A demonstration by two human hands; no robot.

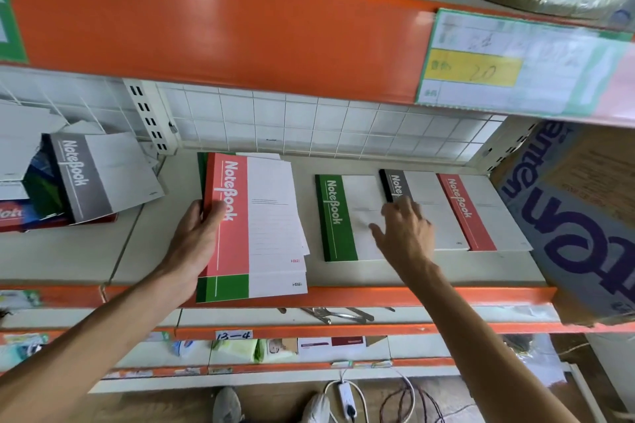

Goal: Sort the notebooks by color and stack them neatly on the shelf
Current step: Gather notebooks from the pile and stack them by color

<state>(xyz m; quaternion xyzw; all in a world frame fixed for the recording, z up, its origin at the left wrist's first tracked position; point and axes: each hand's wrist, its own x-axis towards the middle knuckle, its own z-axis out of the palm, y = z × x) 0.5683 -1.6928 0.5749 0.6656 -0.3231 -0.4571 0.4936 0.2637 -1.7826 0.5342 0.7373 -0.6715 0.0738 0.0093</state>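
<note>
Left hand [201,233] grips the spine edge of a loose stack [254,227] on the shelf [429,271]: thumb curled onto the red-banded top cover, fingers hidden beneath. Green-banded book pokes out at the stack's near end, over the orange lip; more white edges fan out on the right, count unclear.

Right hand [403,233] is open, fingers spread and relaxed, holding nothing, above the green notebook [335,220] and the grey notebook [424,209]. Contact with either cover: cannot tell; it hides part of both.

Red notebook [481,213] lies flat just right of the grey one, edges overlapping. All covers are smooth, matte white rectangles with a coloured spine band.

Far left: a messy pile [79,182] with a tilted grey-banded book on top, lower ones mostly covered.

Cardboard box [577,227] at right, cut off by the frame. Price tag [515,62] is blurred, only "20" legible.
</note>
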